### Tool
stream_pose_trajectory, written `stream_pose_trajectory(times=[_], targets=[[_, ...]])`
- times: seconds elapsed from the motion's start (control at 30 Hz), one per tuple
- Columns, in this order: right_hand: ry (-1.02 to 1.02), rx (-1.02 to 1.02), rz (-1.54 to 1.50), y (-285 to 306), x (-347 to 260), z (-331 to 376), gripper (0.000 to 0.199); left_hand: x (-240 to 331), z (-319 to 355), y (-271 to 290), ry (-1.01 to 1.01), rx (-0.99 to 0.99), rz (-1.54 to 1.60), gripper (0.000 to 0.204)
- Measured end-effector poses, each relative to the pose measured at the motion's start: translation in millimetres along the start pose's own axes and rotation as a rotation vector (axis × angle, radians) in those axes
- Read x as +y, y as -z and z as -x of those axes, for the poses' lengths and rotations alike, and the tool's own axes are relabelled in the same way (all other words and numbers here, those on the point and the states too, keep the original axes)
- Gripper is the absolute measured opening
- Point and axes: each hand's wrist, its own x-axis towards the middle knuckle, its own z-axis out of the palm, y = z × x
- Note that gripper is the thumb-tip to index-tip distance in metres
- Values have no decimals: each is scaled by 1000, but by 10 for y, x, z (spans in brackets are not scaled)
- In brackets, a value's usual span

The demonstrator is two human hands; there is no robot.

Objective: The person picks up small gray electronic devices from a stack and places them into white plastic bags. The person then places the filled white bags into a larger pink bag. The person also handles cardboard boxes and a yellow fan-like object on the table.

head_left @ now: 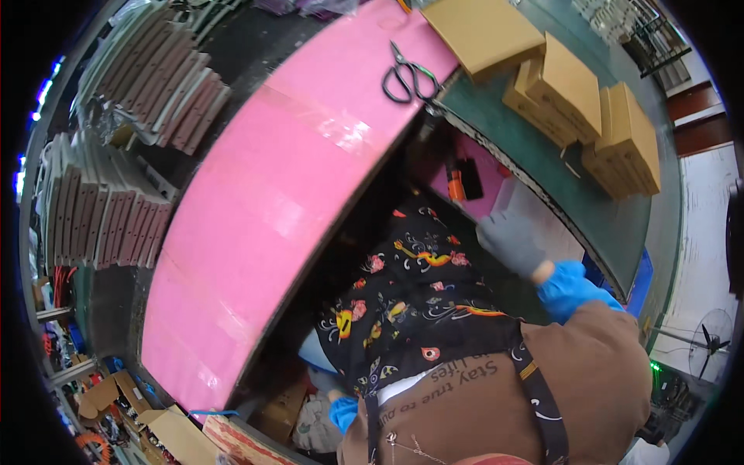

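My right hand [511, 242], in a grey glove with a blue sleeve cover, reaches to an open compartment under the green table. Its fingers are stretched out and nothing shows in them. Beside it is a white surface [535, 208]. Beyond the fingertips, an orange-handled tool [455, 184] and a dark flat phone-like thing [470, 178] lie on a pink surface. Low on the left, my left hand [325, 381], also gloved in grey, hangs by my side next to a light blue edge [316, 353]. Its fingers are hidden.
Black-handled scissors [411, 77] lie on the pink-covered table [263, 178]. Brown cardboard boxes [562, 93] stand on the green table [484, 116]. Stacks of pale slotted parts [101, 201] are at the left. Open cartons [174, 438] and a grey cloth [316, 425] are low at left.
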Motion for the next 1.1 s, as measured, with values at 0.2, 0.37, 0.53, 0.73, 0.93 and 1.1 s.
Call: stream_pose_trajectory(times=[0.2,0.37,0.53,0.73,0.93,1.1], targets=[[-167,-237,322,-2298,1061,165,20,108,0,-15,-553,153,-348,38],[-191,-410,-89,-2584,720,93,38,786,871,-362,-708,-17,-334,33],[-321,-173,-446,-2540,24,391,42,1806,1871,-838,-823,-333,-404,28],[-343,-85,-755,-1304,-274,148,34,2588,2477,-711,-1076,-615,-461,28],[-94,279,-989,226,-404,-802,17,3208,2026,-364,-1136,-517,-266,31],[279,320,-1054,1290,-818,-1829,13,4323,1589,426,-1393,-89,274,33]])
